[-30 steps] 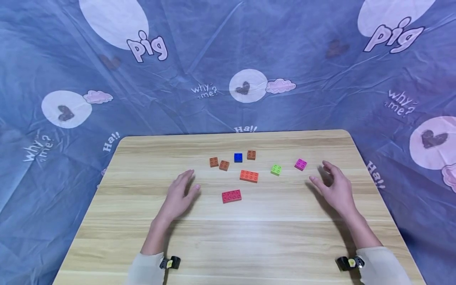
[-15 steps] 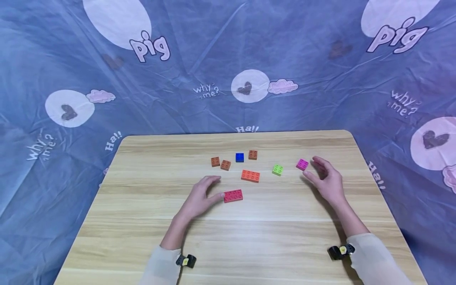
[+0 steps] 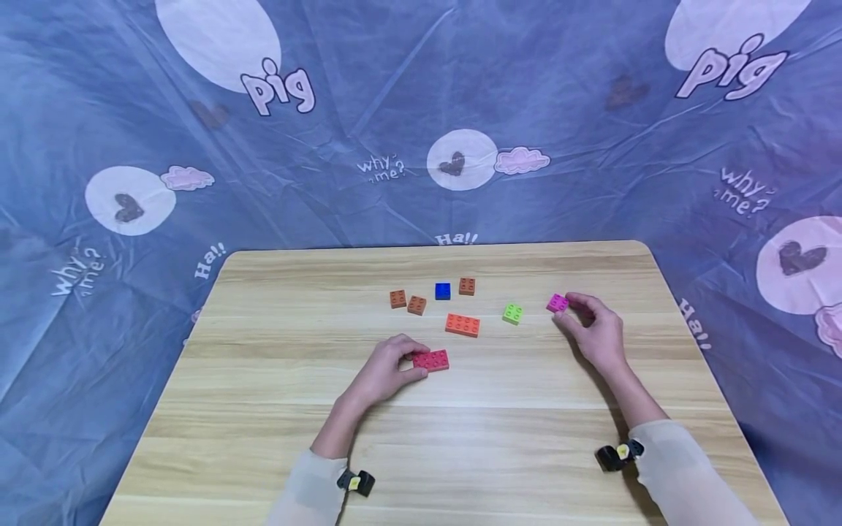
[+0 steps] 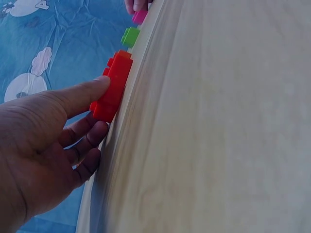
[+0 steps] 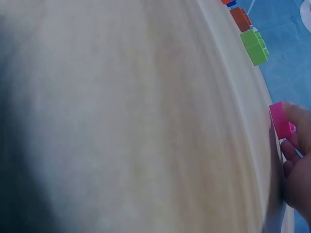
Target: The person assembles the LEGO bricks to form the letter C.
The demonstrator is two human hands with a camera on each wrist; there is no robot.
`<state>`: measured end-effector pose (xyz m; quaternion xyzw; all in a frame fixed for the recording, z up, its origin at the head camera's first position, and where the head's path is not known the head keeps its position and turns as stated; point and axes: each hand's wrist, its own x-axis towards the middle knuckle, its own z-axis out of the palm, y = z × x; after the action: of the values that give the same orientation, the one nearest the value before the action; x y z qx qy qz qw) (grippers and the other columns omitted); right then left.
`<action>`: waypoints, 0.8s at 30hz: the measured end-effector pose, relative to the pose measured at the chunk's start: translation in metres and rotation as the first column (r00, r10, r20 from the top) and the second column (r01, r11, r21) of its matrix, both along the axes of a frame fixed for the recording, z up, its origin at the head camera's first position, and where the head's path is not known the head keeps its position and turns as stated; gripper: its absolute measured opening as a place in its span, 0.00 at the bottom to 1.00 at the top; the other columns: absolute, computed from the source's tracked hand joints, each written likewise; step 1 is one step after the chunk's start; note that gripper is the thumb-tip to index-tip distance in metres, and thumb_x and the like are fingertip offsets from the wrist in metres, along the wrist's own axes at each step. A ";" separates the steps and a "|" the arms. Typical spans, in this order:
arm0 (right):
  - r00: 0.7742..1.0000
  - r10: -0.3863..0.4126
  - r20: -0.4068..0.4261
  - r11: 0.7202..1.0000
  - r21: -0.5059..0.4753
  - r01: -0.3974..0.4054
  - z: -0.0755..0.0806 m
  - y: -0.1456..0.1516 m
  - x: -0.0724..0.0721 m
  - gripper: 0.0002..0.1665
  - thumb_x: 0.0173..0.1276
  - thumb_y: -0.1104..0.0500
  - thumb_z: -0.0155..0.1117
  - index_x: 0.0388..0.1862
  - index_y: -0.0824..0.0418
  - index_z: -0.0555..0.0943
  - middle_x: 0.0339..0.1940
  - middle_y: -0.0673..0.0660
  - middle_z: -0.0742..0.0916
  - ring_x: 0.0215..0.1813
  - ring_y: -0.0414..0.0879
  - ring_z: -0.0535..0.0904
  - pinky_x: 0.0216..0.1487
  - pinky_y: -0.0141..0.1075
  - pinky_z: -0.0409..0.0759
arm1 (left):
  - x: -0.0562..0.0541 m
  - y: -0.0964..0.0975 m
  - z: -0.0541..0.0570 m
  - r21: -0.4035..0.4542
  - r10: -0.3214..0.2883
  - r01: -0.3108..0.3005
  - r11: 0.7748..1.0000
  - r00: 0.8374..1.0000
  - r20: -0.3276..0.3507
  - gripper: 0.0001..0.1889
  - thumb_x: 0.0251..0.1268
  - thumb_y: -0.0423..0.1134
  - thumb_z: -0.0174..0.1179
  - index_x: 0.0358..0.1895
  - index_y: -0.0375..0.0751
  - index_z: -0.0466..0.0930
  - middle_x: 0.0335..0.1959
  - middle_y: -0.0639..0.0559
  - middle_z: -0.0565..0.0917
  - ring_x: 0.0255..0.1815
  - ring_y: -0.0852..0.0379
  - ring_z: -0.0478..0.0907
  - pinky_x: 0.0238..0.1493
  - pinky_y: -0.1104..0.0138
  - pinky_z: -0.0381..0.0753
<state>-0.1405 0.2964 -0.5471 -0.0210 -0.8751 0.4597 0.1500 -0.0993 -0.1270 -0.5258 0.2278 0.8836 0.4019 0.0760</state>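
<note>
Head view: left hand (image 3: 387, 371) gripping left end of red brick (image 3: 435, 360) on table (image 3: 500, 438); orange brick (image 3: 463, 325) lying just beyond. Right hand (image 3: 600, 337) pinching pink brick (image 3: 557, 302), green brick (image 3: 512, 314) sitting to its left.

Bricks (image 3: 437, 361) look smooth plastic, tabletop (image 3: 500, 431) wood-grained, backdrop (image 3: 368, 80) creased cloth.

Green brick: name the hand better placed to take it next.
Likely the right hand: gripping the magenta brick, it's nearer the green brick than the left hand, at the red brick.
</note>
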 end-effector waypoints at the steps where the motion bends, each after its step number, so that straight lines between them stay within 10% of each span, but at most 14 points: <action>1: 1.000 -0.005 -0.005 1.000 0.009 0.005 0.000 0.000 0.000 0.27 0.68 0.61 0.79 0.64 0.68 0.83 0.59 0.67 0.88 0.58 0.38 0.82 0.58 0.13 0.73 | 0.000 0.001 0.000 -0.002 -0.001 0.001 1.000 1.000 -0.001 0.19 0.65 0.39 0.76 0.58 0.43 0.88 0.52 0.55 0.87 0.56 0.55 0.83 0.64 0.57 0.83; 5: 1.000 -0.008 -0.025 0.999 0.034 0.009 -0.001 -0.002 -0.002 0.25 0.67 0.64 0.78 0.61 0.70 0.84 0.56 0.69 0.89 0.58 0.57 0.85 0.55 0.12 0.73 | 0.000 0.004 0.001 -0.009 -0.013 0.013 1.000 1.000 -0.003 0.19 0.64 0.39 0.76 0.58 0.44 0.88 0.51 0.54 0.87 0.55 0.55 0.83 0.63 0.57 0.83; 13: 1.000 0.005 -0.031 0.998 0.057 -0.004 -0.001 -0.006 0.002 0.22 0.71 0.64 0.75 0.61 0.70 0.84 0.54 0.69 0.89 0.55 0.60 0.85 0.49 0.12 0.72 | 0.000 0.015 0.002 -0.040 -0.042 0.042 0.998 0.999 -0.003 0.19 0.65 0.40 0.76 0.58 0.46 0.88 0.49 0.56 0.87 0.53 0.57 0.82 0.61 0.58 0.82; 24: 0.991 0.101 -0.086 0.995 0.015 -0.100 0.007 -0.016 0.015 0.21 0.71 0.68 0.73 0.62 0.68 0.84 0.54 0.64 0.88 0.50 0.29 0.81 0.54 0.16 0.79 | 0.000 0.024 0.001 -0.045 -0.053 0.053 0.998 0.999 0.002 0.19 0.67 0.42 0.75 0.59 0.47 0.88 0.49 0.56 0.87 0.54 0.57 0.81 0.62 0.58 0.81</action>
<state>-0.1251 0.2799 -0.5399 0.0439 -0.8702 0.4625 0.1643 -0.0990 -0.1028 -0.5244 0.2494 0.8860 0.3800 0.0921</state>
